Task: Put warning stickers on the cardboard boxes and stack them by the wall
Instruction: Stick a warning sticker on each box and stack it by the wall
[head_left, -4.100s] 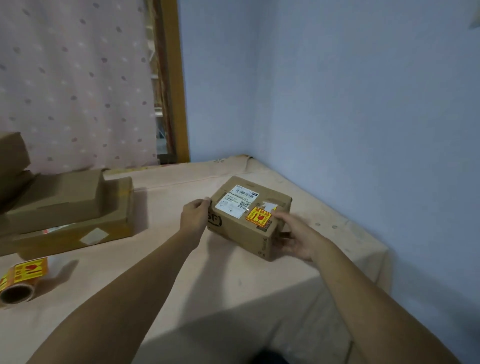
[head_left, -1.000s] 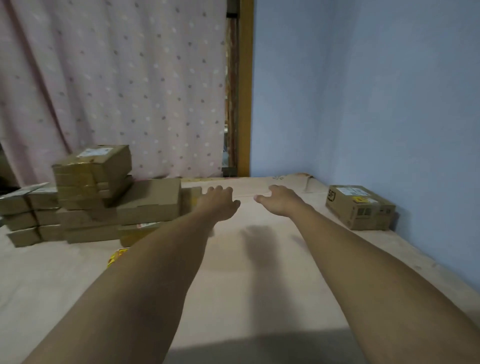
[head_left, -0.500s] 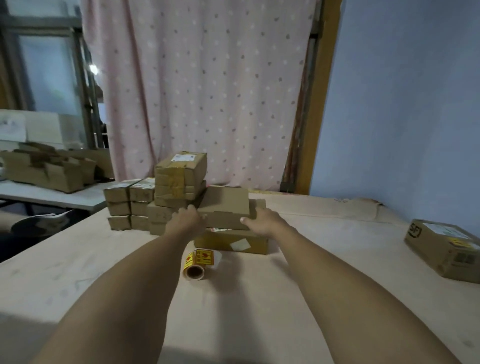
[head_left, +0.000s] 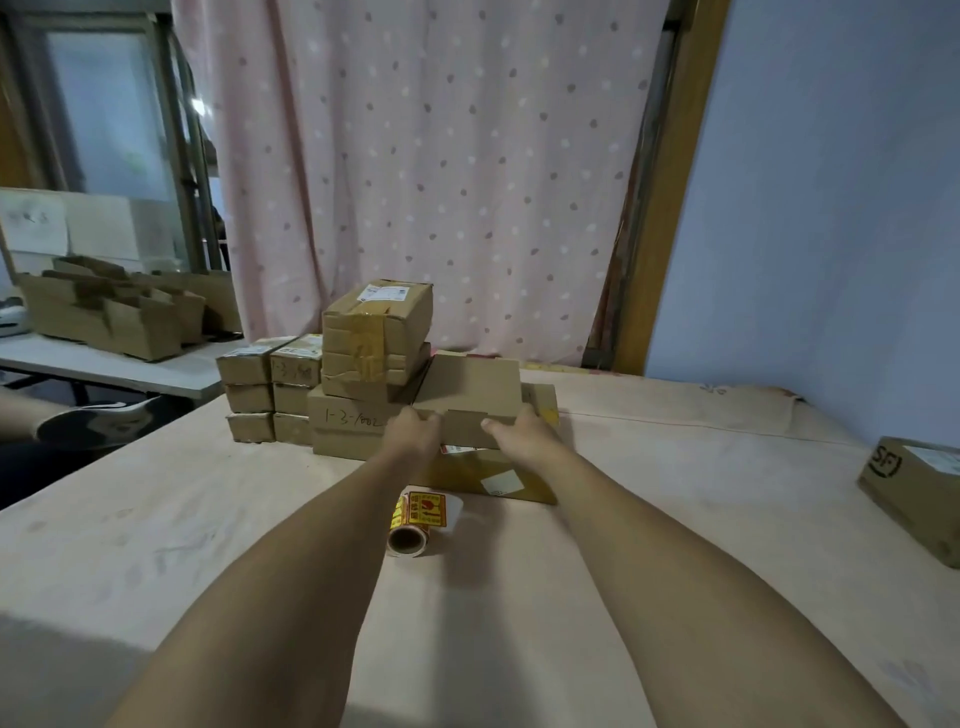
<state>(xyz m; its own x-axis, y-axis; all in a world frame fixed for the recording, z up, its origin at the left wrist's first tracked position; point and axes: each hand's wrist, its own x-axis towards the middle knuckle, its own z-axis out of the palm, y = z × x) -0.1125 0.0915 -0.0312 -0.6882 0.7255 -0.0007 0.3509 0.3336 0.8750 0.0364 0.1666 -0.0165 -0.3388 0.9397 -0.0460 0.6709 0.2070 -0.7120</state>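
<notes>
A flat cardboard box (head_left: 470, 387) lies on top of a wider box (head_left: 498, 475) at the middle of the table. My left hand (head_left: 415, 431) grips its near left edge and my right hand (head_left: 519, 434) grips its near right edge. To the left stands a pile of several cardboard boxes (head_left: 332, 384), the tallest one taped on top. A roll of yellow and red warning stickers (head_left: 415, 519) lies on the table between my forearms. One stickered box (head_left: 917, 496) sits at the far right by the blue wall.
The table (head_left: 156, 545) has a pale pink cover. A dotted pink curtain (head_left: 415, 182) hangs behind the pile, and the blue wall (head_left: 831, 208) runs along the right. A second table (head_left: 104, 364) with open cartons stands at the left. A person's arm (head_left: 21, 421) shows at the left edge.
My view swung left from the stickered box by the wall to the pile. Both hands reached forward and closed on the flat box's near edge.
</notes>
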